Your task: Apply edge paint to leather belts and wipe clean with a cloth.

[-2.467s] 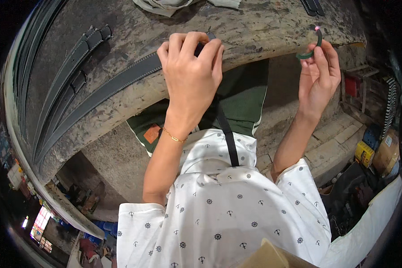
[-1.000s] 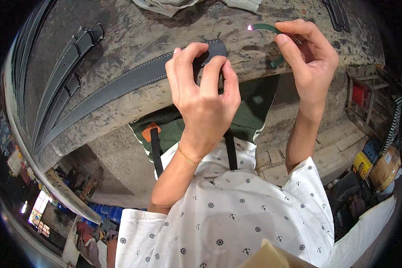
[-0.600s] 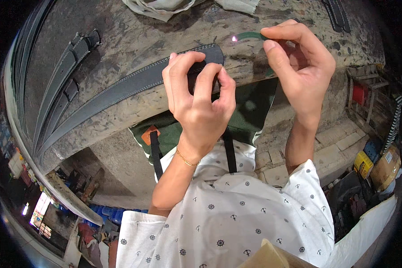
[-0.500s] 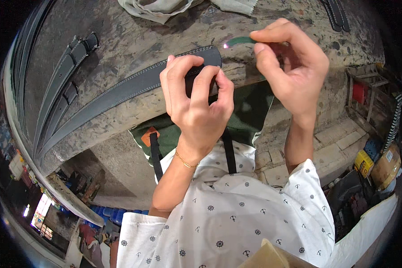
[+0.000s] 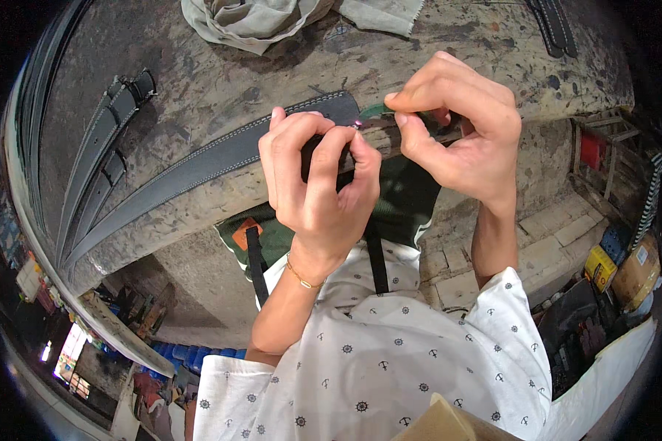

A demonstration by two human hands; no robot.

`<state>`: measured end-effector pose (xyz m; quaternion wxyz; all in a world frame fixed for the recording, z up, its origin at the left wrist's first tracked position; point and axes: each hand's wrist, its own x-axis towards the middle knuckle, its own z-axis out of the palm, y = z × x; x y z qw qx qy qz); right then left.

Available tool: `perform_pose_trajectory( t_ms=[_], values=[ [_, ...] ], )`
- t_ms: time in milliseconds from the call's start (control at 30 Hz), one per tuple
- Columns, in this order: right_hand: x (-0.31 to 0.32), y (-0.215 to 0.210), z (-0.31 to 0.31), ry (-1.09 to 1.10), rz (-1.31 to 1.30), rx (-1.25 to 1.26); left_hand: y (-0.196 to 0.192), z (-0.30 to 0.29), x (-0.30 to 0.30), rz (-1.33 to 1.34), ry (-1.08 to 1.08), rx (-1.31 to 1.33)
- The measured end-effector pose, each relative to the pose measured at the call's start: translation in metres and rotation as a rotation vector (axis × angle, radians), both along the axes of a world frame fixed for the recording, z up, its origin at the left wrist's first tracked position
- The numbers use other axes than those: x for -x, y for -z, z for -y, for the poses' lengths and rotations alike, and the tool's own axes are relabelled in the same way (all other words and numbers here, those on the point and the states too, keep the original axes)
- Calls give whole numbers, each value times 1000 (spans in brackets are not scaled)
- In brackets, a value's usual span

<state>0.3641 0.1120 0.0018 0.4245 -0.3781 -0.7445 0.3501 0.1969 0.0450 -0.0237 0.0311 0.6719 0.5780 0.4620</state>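
the left hand (image 5: 320,180) grips the end of a long black stitched leather belt (image 5: 221,158) on the stained worktop (image 5: 198,81). the right hand (image 5: 456,125) pinches a small green lighter (image 5: 375,110), its flame at the belt's end.

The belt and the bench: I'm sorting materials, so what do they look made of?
The belt looks like dark leather or a look-alike: matte, smooth, pale stitching along both edges. The left hand grips its end. The bench seems stone or concrete, rough, mottled grey with stains.
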Motion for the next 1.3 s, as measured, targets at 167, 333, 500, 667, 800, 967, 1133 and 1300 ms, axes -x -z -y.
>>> perform_pose_trajectory(
  t_ms=[167,333,500,667,800,967,1133,1300],
  values=[
    [3,-2,0,21,13,0,0,0,1,-8,3,-2],
    [2,-1,0,22,19,8,1,-1,1,-3,3,-9],
    [2,-1,1,17,22,7,1,0,1,0,2,-12],
    [2,-1,2,23,29,13,2,0,1,-1,4,-23],
    [2,-1,1,19,32,8,2,0,1,-7,7,-28],
    [2,-1,0,41,-10,27,-1,1,2,26,3,-16],
    [-1,0,6,191,-166,168,-25,9,45,68,-231,242],
    [0,2,3,199,-321,200,-38,6,36,-175,-112,126]
  ],
)
